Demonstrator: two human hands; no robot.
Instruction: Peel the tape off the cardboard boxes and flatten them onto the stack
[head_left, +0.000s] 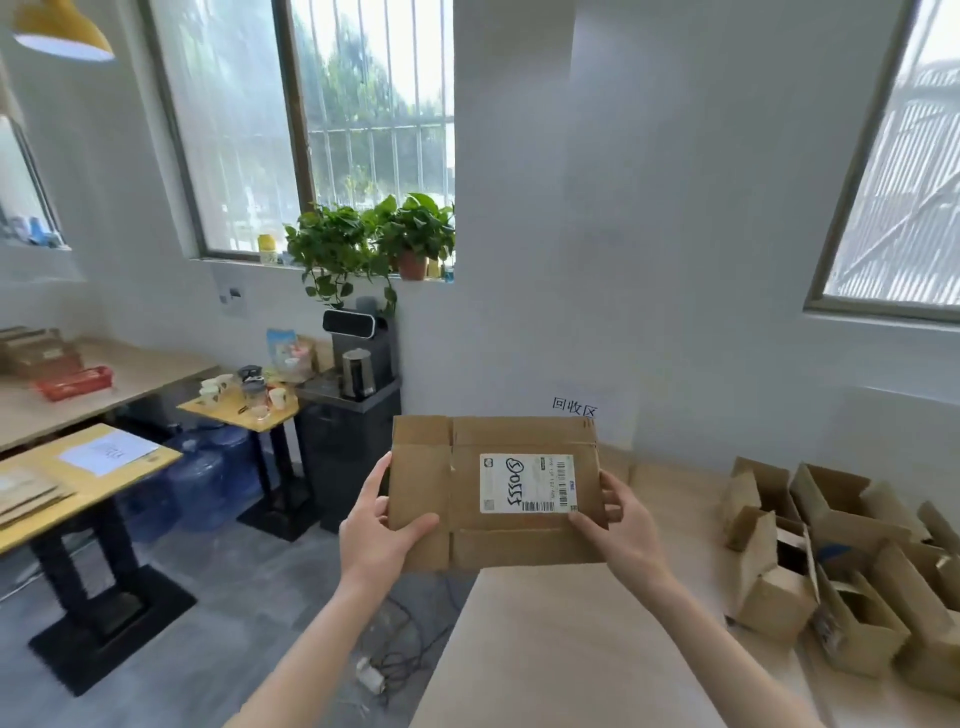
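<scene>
Both hands hold a flattened cardboard box (496, 493) up above the table's (571, 649) far end: left hand (376, 525) pinches its left edge, right hand (618, 525) its right; open boxes (831, 561) lie right

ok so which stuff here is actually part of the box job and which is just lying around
Part of the job:
- flattened cardboard box with shipping label, held by left hand and right hand
- open boxes on the table

Just lying about:
- potted plants
- kettle
- water jugs
- cups
</scene>
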